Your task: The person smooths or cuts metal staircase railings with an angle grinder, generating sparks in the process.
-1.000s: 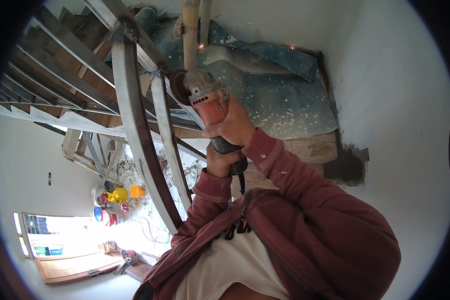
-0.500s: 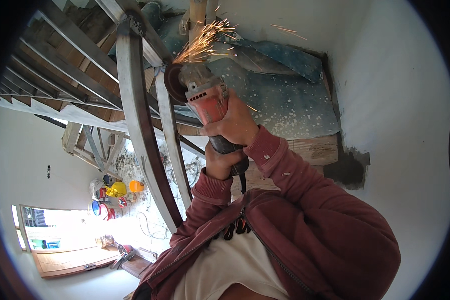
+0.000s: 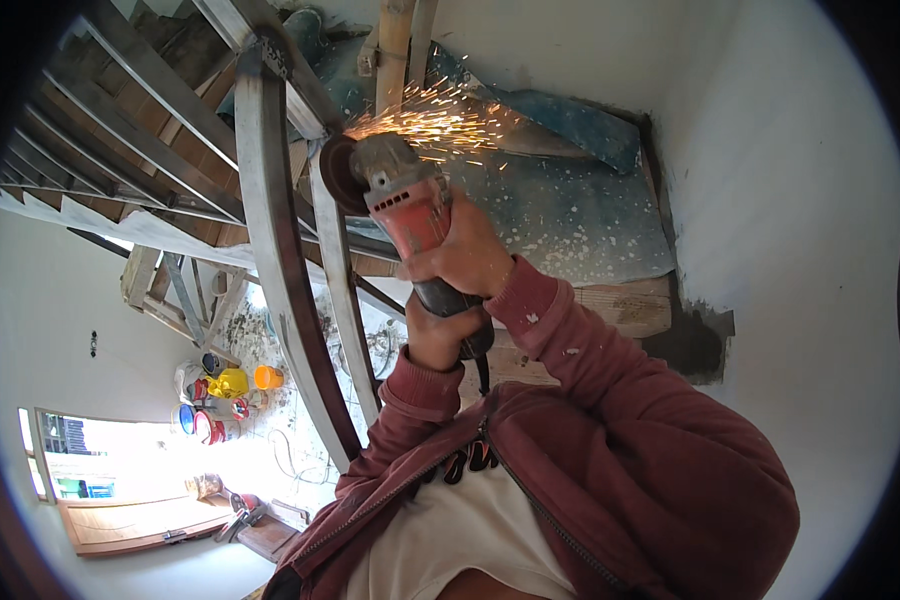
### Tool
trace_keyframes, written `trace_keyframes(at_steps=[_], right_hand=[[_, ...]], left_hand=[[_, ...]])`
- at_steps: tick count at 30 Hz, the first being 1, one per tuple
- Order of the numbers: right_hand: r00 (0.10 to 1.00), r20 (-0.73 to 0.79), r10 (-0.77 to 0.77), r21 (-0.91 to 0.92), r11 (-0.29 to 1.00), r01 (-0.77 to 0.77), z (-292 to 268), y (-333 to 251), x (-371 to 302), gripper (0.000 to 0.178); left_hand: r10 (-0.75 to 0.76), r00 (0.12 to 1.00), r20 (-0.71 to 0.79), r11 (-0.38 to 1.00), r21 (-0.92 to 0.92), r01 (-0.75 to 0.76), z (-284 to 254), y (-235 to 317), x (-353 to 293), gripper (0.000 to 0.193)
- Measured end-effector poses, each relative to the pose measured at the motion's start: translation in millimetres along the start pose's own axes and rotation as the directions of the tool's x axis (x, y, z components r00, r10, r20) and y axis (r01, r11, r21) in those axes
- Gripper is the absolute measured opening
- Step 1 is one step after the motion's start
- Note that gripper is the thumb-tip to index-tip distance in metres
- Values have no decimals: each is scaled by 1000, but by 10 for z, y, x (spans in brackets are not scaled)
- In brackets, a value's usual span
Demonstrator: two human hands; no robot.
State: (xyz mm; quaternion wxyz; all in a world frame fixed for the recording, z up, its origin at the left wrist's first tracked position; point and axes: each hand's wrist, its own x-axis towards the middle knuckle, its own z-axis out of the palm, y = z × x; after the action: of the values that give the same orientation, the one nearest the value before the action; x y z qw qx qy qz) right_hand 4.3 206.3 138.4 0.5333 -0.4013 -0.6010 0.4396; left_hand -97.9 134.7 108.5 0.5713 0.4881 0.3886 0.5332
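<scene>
A red and black angle grinder (image 3: 417, 222) is gripped in both my hands. My right hand (image 3: 470, 250) wraps round the red body just behind its metal head. Lower down, my left hand (image 3: 437, 335) closes round the black rear end, where the cord leaves. The grinder's disc (image 3: 344, 173) touches or nearly touches a joint on the steel stair railing, at the top of a thin metal post (image 3: 336, 235). Bright orange sparks (image 3: 430, 125) spray to the right from the disc. The exact contact spot is hidden behind the disc.
A thick curved steel post (image 3: 275, 220) stands left of the thin one, with metal bars (image 3: 140, 85) beyond. Blue-grey speckled sheeting (image 3: 580, 210) covers the landing beside a white wall (image 3: 800, 200). Far below are an orange bucket (image 3: 268, 377), other containers and a wooden door (image 3: 150, 520).
The grinder and both hands have shifted slightly left and down. The spark spray is denser and now fans more to the right, where before it rose more steeply.
</scene>
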Motion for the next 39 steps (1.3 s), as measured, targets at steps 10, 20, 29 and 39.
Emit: trace_keyframes(at_steps=[10, 20, 29, 39], right_hand=[[997, 3, 73, -44, 996, -72, -52, -191, -58, 84], [1000, 16, -24, 83, 996, 23, -4, 54, 29, 85], [1000, 21, 7, 69, 998, -8, 17, 46, -25, 80], [1000, 1, 5, 182, 983, -6, -4, 131, -251, 67]], left_hand=[[-81, 997, 3, 995, 53, 81, -14, 11, -57, 44], [-41, 999, 12, 995, 93, 40, 51, 66, -52, 46], [5, 1000, 5, 994, 107, -6, 17, 17, -67, 45], [-67, 998, 1, 986, 150, 66, 49, -96, -221, 49]])
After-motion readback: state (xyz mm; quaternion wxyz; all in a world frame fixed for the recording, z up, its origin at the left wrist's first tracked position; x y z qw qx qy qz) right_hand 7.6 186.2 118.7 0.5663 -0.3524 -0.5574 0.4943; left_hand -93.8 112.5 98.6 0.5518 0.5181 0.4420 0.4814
